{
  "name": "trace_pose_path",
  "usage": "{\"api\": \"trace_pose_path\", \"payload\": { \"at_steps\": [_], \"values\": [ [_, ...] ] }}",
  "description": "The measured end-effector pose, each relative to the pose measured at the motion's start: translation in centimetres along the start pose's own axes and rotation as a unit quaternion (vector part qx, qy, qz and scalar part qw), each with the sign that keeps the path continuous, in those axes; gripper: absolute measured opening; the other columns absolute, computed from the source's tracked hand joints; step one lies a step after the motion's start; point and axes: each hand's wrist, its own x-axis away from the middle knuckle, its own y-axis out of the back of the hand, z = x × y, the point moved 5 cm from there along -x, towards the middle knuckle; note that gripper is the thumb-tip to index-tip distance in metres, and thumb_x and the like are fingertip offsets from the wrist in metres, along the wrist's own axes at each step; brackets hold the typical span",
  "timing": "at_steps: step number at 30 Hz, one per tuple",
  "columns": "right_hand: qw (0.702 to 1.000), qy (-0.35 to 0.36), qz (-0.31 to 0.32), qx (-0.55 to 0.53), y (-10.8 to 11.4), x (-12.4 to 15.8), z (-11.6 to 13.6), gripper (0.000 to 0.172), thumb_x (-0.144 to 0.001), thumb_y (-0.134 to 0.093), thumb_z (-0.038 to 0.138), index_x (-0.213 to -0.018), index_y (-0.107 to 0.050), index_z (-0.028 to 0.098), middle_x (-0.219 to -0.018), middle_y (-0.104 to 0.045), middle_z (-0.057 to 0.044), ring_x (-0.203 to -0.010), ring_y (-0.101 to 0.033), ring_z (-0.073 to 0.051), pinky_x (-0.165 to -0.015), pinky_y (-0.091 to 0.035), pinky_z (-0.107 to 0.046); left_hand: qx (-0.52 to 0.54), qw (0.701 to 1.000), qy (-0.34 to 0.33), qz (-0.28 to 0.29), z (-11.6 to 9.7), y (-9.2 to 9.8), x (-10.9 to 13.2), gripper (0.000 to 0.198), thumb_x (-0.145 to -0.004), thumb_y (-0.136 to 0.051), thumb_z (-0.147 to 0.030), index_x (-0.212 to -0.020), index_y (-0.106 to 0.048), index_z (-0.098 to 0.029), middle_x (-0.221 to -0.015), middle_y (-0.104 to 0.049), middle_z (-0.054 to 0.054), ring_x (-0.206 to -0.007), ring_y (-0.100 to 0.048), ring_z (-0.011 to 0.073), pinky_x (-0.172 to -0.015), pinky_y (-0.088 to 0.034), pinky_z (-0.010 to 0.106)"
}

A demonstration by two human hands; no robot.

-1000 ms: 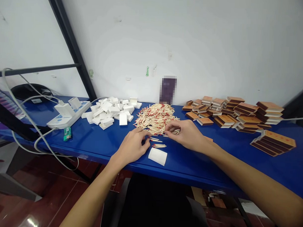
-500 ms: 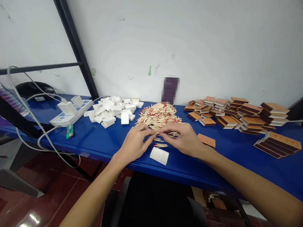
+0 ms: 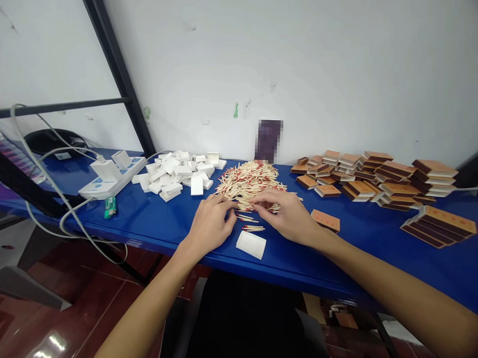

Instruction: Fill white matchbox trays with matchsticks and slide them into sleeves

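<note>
A heap of red-tipped matches (image 3: 249, 178) lies against the wall on the blue table. My left hand (image 3: 212, 222) rests at the heap's near left edge, fingers curled, with thumb and forefinger a little apart. My right hand (image 3: 287, 214) reaches over the near right edge; its thumb and forefinger are parted at the loose matches. Between the hands lie a few separate matches (image 3: 246, 218). Closer to me is a small neat row of matches (image 3: 253, 228), just beyond a white matchbox tray (image 3: 251, 244).
White matchbox trays (image 3: 172, 171) are piled at left, near a power strip (image 3: 113, 180) with cables and a green packet (image 3: 110, 207). Orange-brown matchbox sleeves (image 3: 360, 175) are stacked at right. One sleeve (image 3: 326, 220) lies by my right wrist. The table's front edge (image 3: 298, 288) runs below my forearms.
My fingertips, which met over the matches, have drawn apart. The left hand has shifted slightly left, and the right hand's fingers have moved slightly up. More loose matches show between them.
</note>
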Motion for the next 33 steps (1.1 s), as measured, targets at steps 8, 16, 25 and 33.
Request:
{"api": "trace_pose_path", "payload": {
  "at_steps": [8, 16, 25, 33],
  "values": [
    [0.992, 0.017, 0.114, 0.053, -1.8, 0.1, 0.0, 0.020, -0.092, -0.056, 0.017, -0.096, -0.075, 0.022, -0.091, -0.072, -0.006, -0.086, -0.064, -0.020, -0.078, -0.051, -0.034, -0.006, 0.999, 0.022, 0.037, 0.6, -0.6, -0.1, 0.027, -0.091, -0.051, -0.015, -0.105, -0.073, -0.021, -0.102, -0.068, 0.007, -0.097, -0.060, 0.0246, -0.087, -0.046, 0.039],
    [0.992, 0.004, 0.111, 0.055, -1.2, 0.3, -0.3, 0.017, -0.093, -0.056, 0.021, -0.094, -0.073, 0.021, -0.088, -0.072, -0.005, -0.083, -0.063, -0.019, -0.076, -0.048, -0.033, 0.012, 0.999, 0.024, 0.039, 0.7, -0.7, -0.1, 0.025, -0.092, -0.051, -0.015, -0.104, -0.072, -0.021, -0.102, -0.066, 0.008, -0.098, -0.061, 0.0248, -0.089, -0.047, 0.039],
    [0.989, -0.009, 0.120, 0.086, -1.4, 0.4, -0.9, 0.011, -0.090, -0.063, 0.023, -0.084, -0.072, 0.020, -0.085, -0.067, -0.005, -0.086, -0.059, -0.021, -0.077, -0.044, -0.034, 0.021, 0.999, 0.023, 0.041, 0.6, -0.7, -0.1, 0.023, -0.092, -0.051, -0.015, -0.101, -0.072, -0.020, -0.102, -0.066, 0.007, -0.099, -0.061, 0.0248, -0.088, -0.047, 0.039],
    [0.987, -0.008, 0.135, 0.090, -1.9, 0.3, -1.1, 0.013, -0.089, -0.062, 0.022, -0.082, -0.072, 0.020, -0.083, -0.068, -0.005, -0.082, -0.058, -0.020, -0.075, -0.044, -0.034, 0.024, 0.999, 0.014, 0.039, 0.6, -0.7, -0.2, 0.024, -0.091, -0.050, -0.013, -0.099, -0.071, -0.020, -0.101, -0.066, 0.007, -0.097, -0.061, 0.0246, -0.088, -0.047, 0.040]
  ]
}}
